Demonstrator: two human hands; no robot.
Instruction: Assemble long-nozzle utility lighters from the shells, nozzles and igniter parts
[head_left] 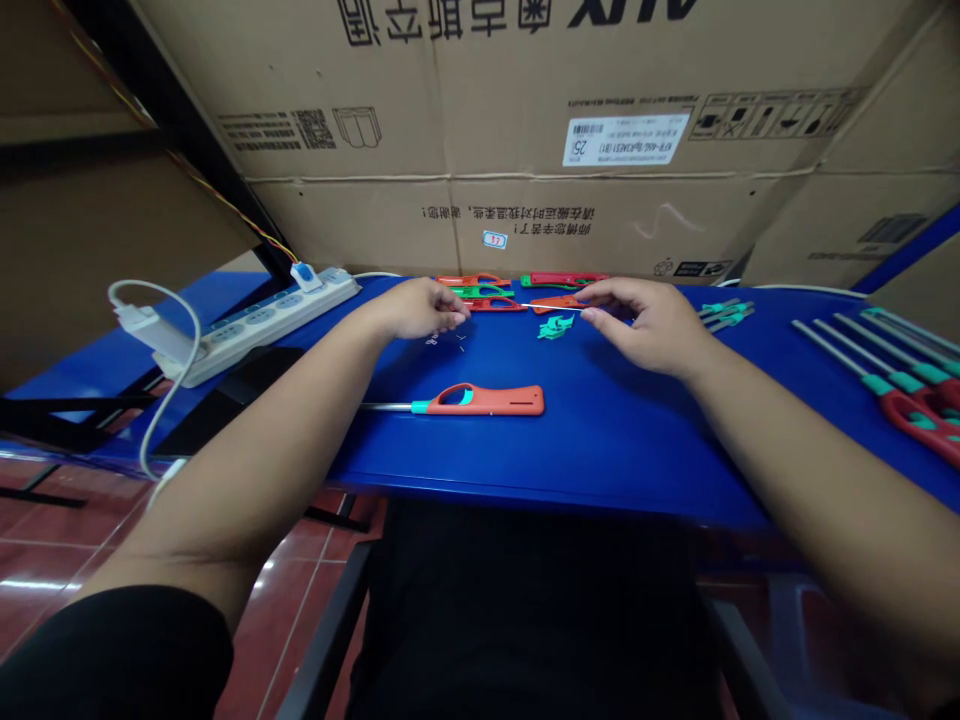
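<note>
My left hand (426, 308) is over the back of the blue table, fingers pinched together at the left ends of orange and green handle shells (487, 292); what it pinches is too small to make out. In my right hand (637, 318), thumb and fingers pinch a thin white stick (551, 307), which points left above an orange shell piece. Just below the stick lies a small pile of green parts (556, 327). Tiny pale pieces (433, 339) lie beneath my left hand. Nearer the front edge rests an assembled orange lighter (495, 401), its metal tube pointing left.
A white power strip (262, 322) with plugs and a looping cable lies at the left, beside a black flat object (225, 400). Metal tubes (726, 315) and several red lighters (911, 405) are at the right. A large cardboard sheet (510, 120) stands behind the table (600, 440).
</note>
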